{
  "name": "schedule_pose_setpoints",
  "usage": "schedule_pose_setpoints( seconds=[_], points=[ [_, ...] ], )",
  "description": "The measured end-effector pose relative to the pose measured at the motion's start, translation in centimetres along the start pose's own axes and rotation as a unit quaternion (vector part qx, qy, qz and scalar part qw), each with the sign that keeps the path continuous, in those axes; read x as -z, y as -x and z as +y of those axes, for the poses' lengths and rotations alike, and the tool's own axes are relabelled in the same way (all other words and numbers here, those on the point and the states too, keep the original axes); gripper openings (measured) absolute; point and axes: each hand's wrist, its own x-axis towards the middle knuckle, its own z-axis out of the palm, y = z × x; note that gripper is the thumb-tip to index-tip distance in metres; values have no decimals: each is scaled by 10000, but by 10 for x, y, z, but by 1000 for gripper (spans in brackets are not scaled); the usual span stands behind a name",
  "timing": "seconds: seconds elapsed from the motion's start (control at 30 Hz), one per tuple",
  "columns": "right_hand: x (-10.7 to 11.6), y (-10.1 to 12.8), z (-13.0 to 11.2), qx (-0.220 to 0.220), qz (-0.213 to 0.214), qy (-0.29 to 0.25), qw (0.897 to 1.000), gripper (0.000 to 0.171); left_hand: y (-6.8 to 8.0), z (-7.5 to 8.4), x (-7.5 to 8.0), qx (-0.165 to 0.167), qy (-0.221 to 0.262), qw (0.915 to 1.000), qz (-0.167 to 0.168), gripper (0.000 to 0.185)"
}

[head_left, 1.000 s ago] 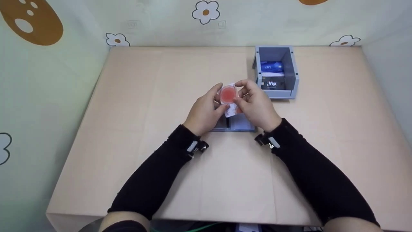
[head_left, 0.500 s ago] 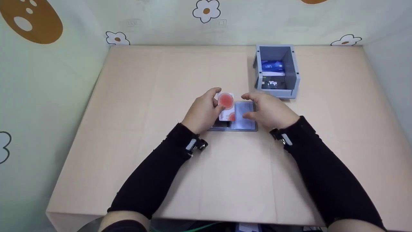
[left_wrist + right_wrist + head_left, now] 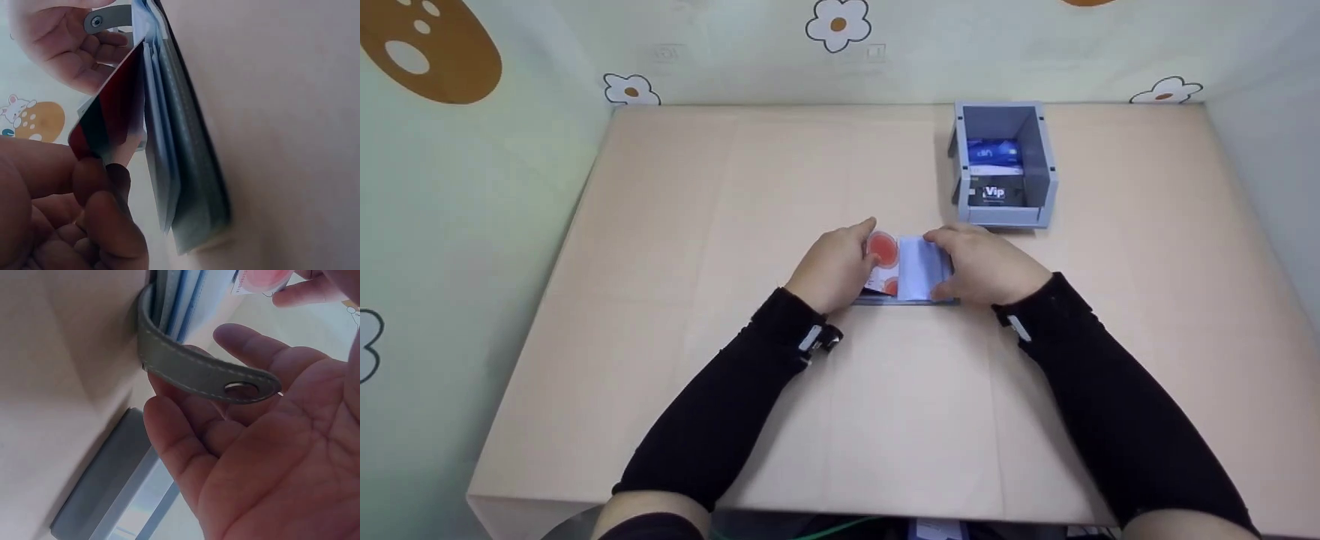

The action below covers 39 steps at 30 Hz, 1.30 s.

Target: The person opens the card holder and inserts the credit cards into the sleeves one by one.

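A card holder (image 3: 916, 270) with clear sleeves lies spread on the table. My left hand (image 3: 831, 266) pinches a white card (image 3: 883, 250) with red circles over its left half. In the left wrist view the card's dark red and green side (image 3: 109, 112) slants against the sleeves (image 3: 163, 140). My right hand (image 3: 994, 262) is at the right half, thumb near the lower edge and a finger near the upper. Its fingers are loosely bent beside the grey snap strap (image 3: 197, 374) in the right wrist view. Whether the card's edge is inside a sleeve cannot be told.
Behind my right hand stands a grey open-front bin (image 3: 1009, 217) holding a blue card (image 3: 994, 152) and a black "Vip" card (image 3: 996, 192). A light peach cloth (image 3: 750, 180) covers the table, with patterned walls around it.
Both hands held the card above the card holder at first. My right hand let go and moved right to the sleeves, while my left hand lowered the card onto the left half.
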Motion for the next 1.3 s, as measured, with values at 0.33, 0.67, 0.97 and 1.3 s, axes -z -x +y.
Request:
schedule_pose_setpoints(
  seconds=[0.33, 0.67, 0.97, 1.3],
  points=[
    [0, -1, 0, -56, -89, -22, 9999, 85, -2, 3, 0, -3, -173, 9996, -206, 60],
    [-1, -1, 2, 160, -8, 91, 9998, 84, -2, 2, -2, -234, -159, 9994, -191, 60],
    [-2, -2, 2, 179, 16, 40, 9998, 90, -1, 0, -2, -310, 101, 9994, -137, 52],
    [-3, -3, 2, 177, -30, 63, 9998, 98, -2, -3, 3, -420, 566, 9968, -382, 41]
  ],
)
